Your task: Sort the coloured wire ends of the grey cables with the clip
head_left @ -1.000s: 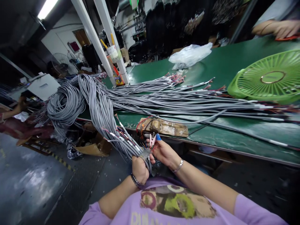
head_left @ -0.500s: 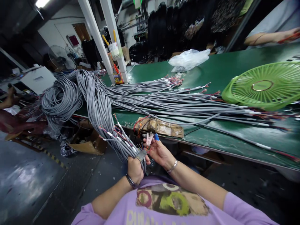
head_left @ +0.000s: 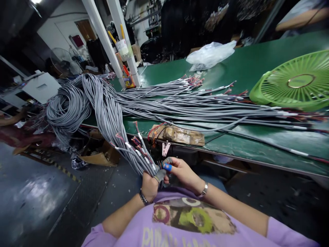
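Left hand (head_left: 149,185) shut tight round grey cable bundle (head_left: 110,116) near its ends, down below green table (head_left: 241,68) edge. Right hand (head_left: 183,173) pinches coloured wire tips (head_left: 159,164). Pink clip (head_left: 166,148) hangs just above.

The table (head_left: 244,68) is dark green. The cables (head_left: 110,113) across it are grey, with red and white tips. At the table's right end the fan (head_left: 295,82) is light green with a gold ring. At its far side the bag (head_left: 209,55) is white. By its near edge the block (head_left: 180,134) is brown and the clip (head_left: 165,148) is pink. Below that edge the cap (head_left: 167,167) is blue and the shirt (head_left: 190,219) is purple with a brown, green and red patch.
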### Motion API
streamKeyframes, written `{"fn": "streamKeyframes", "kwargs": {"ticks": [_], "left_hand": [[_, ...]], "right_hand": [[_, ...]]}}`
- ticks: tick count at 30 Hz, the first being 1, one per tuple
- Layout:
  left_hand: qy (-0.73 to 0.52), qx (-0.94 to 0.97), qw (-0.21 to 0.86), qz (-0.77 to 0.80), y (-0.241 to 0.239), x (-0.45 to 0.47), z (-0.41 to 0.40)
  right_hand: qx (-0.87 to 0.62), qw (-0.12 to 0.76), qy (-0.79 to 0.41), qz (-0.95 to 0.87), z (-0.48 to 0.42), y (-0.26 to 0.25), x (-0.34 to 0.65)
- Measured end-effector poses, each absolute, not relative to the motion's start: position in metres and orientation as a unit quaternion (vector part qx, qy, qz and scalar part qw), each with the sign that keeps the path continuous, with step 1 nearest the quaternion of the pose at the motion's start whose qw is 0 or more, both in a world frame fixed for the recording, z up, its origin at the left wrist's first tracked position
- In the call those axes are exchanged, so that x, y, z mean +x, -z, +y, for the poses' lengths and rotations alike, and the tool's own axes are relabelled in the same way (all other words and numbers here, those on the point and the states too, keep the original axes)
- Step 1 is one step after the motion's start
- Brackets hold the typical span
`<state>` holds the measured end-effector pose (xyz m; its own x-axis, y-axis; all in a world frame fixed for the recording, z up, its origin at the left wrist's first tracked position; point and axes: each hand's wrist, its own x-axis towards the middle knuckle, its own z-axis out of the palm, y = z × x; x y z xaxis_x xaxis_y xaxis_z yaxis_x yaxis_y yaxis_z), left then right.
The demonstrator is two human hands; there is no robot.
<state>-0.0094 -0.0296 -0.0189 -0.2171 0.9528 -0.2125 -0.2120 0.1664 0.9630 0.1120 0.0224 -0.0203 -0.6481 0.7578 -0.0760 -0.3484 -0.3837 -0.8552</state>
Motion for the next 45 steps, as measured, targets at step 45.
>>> {"fn": "streamKeyframes", "kwargs": {"ticks": [45], "left_hand": [[-0.613, 0.232, 0.527, 0.540, 0.010, -0.006, -0.019]], "right_hand": [[-0.287, 0.396, -0.770, -0.410, 0.027, 0.021, 0.111]]}}
